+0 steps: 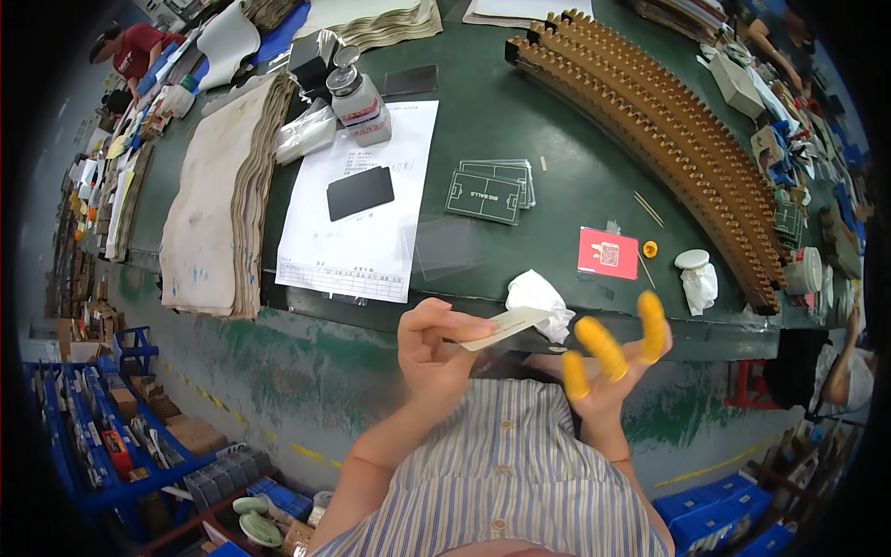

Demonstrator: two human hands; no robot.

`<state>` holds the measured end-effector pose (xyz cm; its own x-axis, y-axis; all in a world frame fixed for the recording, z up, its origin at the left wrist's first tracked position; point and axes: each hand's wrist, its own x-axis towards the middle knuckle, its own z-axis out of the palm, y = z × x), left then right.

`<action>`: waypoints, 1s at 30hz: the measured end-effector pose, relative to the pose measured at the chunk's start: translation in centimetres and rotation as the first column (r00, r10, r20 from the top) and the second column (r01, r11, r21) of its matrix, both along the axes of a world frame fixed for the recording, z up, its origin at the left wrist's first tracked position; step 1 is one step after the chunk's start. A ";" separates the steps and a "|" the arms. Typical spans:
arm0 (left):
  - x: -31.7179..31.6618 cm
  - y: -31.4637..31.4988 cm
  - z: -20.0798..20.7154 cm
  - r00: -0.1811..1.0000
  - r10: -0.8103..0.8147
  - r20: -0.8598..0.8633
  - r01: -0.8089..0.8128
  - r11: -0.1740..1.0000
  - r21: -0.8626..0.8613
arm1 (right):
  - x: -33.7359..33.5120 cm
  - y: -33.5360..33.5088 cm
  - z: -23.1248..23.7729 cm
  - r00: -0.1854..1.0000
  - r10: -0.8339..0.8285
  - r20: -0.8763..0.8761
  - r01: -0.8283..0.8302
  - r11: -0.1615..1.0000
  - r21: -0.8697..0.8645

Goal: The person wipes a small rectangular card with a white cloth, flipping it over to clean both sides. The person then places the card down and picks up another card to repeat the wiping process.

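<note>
Between the thumb and fingers of my left hand [434, 342] is a thin pale card [506, 327], held tilted just off the table's front edge. My right hand [613, 367] wears yellow finger cots on several fingertips; its fingers are spread and hold nothing. A crumpled white cloth [540, 299] lies on the table edge behind the card. Farther back sits a small stack of dark green cards [484, 195] with white line markings. A red card [609, 252] with a square code lies to the right, beside a small yellow cap [651, 249] and thin wooden sticks [649, 209].
On the left, a printed sheet [371, 251] carries black cards [360, 193] and a pump bottle [360, 104]. A thick paper stack [218, 195] stands beside it. A long brown slotted rack [659, 139] curves along the right. A white cloth-wrapped pad [696, 281] lies near the front edge.
</note>
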<state>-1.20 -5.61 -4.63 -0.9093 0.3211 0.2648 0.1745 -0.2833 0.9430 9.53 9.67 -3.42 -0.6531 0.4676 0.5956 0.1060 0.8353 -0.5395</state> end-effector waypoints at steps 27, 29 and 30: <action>-0.1 -0.5 -0.3 0.960 -0.051 -0.276 0.021 0.994 -0.111 | -0.9 -3.2 0.5 0.956 0.289 0.041 -0.289 0.957 -0.009; -0.1 -0.5 -0.2 0.963 -0.057 -0.265 0.036 0.996 -0.083 | -1.0 -3.3 0.3 0.952 0.306 0.018 -0.306 0.952 0.024; -0.1 -0.5 -0.1 0.964 -0.061 -0.259 0.044 0.997 -0.068 | -1.0 -3.3 0.2 0.949 0.310 0.058 -0.312 0.949 0.036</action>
<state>-1.28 -6.11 -4.77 -0.7928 0.3896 0.4686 0.4029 -0.2419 0.8827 8.57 6.39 -3.17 -0.7918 0.2107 0.5733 -0.1365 0.8538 -0.5024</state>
